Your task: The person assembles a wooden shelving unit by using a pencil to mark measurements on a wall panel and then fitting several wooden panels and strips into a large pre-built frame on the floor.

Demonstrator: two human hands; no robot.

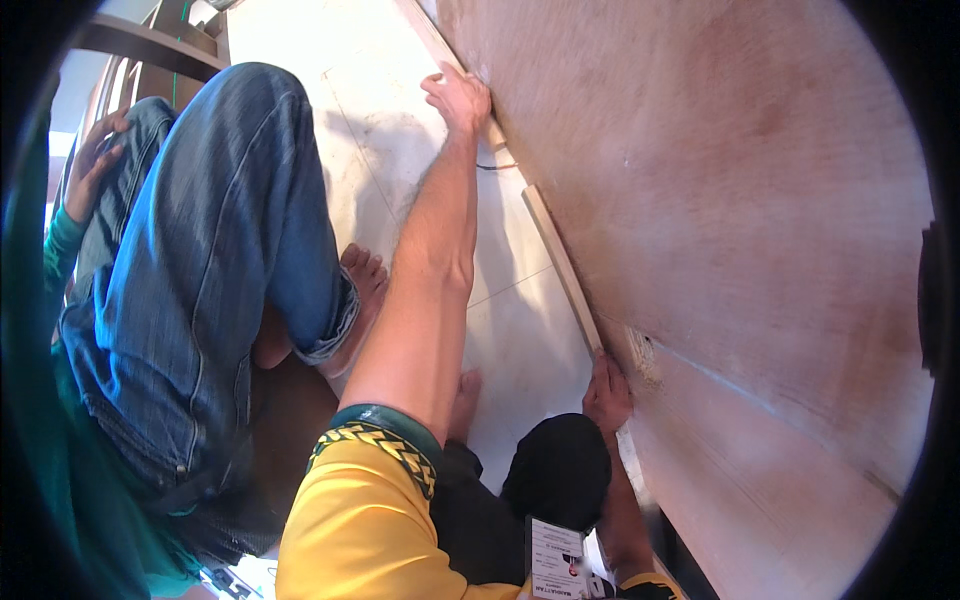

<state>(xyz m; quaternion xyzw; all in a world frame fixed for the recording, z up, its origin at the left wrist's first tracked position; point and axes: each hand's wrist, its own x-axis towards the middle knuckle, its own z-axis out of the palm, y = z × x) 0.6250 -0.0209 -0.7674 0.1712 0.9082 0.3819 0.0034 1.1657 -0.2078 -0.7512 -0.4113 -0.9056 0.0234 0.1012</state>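
Observation:
A large plywood panel (740, 200) fills the right side. Along its lower edge runs a far wooden strip (430, 38), with a second, nearer wooden strip (560, 262) in line with it beyond a small gap. My left arm reaches far forward, and my left hand (460, 100) is closed over the far strip against the panel, its fingers partly hidden. Close to my knee, my right hand (608, 394) grips the near end of the nearer strip, fingertips on the wood. A thin dark curved piece (497, 167) lies by the gap.
A co-worker in blue jeans (220, 200) and a green top sits close on my left, one hand (95, 165) at the knee and a bare foot (365, 290) beside my arm. Pale tiled floor (510, 260) lies between us and the panel. A card badge (555, 560) hangs at my front.

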